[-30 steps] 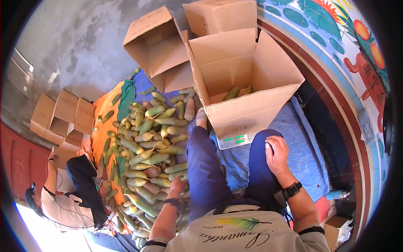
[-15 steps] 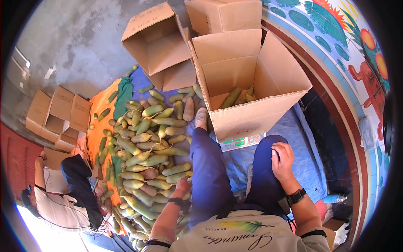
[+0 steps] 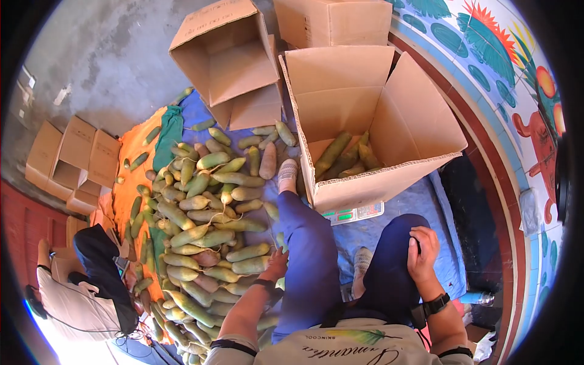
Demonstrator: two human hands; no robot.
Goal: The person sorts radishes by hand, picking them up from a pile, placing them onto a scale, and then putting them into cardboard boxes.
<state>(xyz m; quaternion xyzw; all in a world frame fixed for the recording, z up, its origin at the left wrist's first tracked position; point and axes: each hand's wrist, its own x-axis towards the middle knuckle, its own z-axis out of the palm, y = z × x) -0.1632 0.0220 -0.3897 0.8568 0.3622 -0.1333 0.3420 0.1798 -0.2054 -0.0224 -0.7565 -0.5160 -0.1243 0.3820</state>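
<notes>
Beside my left thigh, at the right edge of the pile of green radishes (image 3: 204,249), is my left hand (image 3: 278,264). It touches a radish there, and its fingertips are partly hidden, so a grip cannot be made out. My right hand (image 3: 423,250) rests at my right knee, fingers loosely curled and somewhat apart, holding nothing visible. In front of my legs a large open cardboard box (image 3: 359,201) stands on a scale (image 3: 356,213) with green lit digits. Several radishes (image 3: 345,159) lie in the bottom of the box.
Open cardboard boxes (image 3: 222,55) lie at the back, with another box (image 3: 334,24) beside them. More boxes (image 3: 74,158) stand at the left. A co-worker (image 3: 82,298) sits at the lower left. A painted wall (image 3: 474,55) runs along the right.
My left hand has moved slightly right, toward my thigh. The view has shifted, showing more of the radishes inside the large box. My right hand stays at the knee.
</notes>
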